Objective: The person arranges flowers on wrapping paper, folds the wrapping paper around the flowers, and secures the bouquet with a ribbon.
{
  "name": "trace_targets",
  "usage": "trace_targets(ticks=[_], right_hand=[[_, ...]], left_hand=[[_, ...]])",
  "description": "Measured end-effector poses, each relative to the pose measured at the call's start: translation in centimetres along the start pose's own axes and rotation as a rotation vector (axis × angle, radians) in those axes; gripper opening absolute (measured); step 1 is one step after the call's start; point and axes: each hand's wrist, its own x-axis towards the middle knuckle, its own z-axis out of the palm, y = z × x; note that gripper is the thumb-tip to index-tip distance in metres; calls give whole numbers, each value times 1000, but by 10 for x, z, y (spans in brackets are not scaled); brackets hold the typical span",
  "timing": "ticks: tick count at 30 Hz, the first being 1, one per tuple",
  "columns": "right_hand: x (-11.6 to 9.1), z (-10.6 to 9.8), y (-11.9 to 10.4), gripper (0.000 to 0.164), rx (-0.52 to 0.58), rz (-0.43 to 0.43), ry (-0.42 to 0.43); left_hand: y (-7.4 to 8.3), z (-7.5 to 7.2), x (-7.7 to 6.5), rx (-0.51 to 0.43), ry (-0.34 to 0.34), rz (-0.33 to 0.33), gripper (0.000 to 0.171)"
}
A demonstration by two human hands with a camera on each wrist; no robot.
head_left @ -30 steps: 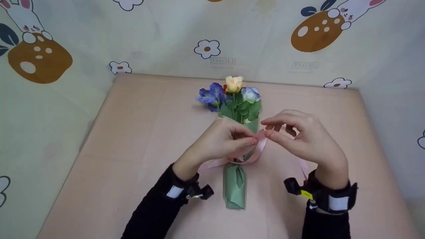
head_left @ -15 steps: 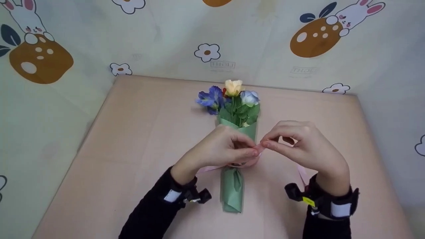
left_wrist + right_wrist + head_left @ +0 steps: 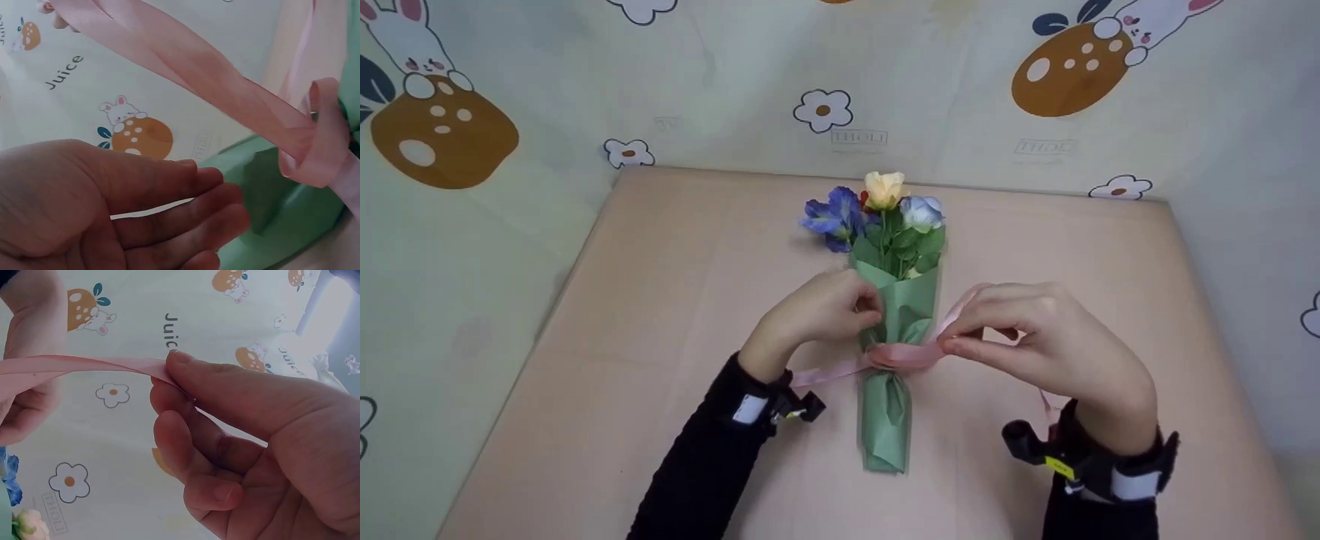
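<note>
A bouquet wrapped in green paper (image 3: pixel 885 427) lies on the table, flower heads at the far end: a blue flower (image 3: pixel 834 219), a cream rose (image 3: pixel 884 190) and a pale blue one (image 3: pixel 922 214). Round its waist runs a pink ribbon (image 3: pixel 906 355), looped in front, one tail going left. My right hand (image 3: pixel 1046 334) pinches the ribbon between thumb and forefinger right of the bouquet; the right wrist view shows the strip (image 3: pixel 107 363) stretched from those fingertips. Over the paper's left edge hovers my left hand (image 3: pixel 129 208), fingers loosely bent and holding nothing.
A pinkish covered tabletop (image 3: pixel 675 300) spreads under the bouquet. Behind and beside it hangs a pale sheet (image 3: pixel 735 82) printed with rabbits, oranges and flowers. Each wrist wears a strapped camera, the right one (image 3: pixel 1024 442) low above the table.
My left hand has let go of the ribbon and moved left. My right hand now pinches the ribbon, which stretches right from the bouquet, and the front loop has come into sight.
</note>
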Motion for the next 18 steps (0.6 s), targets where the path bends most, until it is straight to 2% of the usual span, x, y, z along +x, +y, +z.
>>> trace_targets(ticks=[3,6,11,14,18], right_hand=[[1,3,5,23,-27,36,-19],[2,4,10,19,-47,59,-30],[3,5,15,15,-51,96,-49],[3,5,16,15,-51,102,-50],[2,5,17,14,-60,109,-52]], left_hand=[[-5,8,4,16,-93,-34,16],[-4,14,6,-2,-150,-47,20],[1,19,8,-37,-191,-10,27],[4,21,8,-69,-238,9,30],[9,23,9,-93,-322,61,23]])
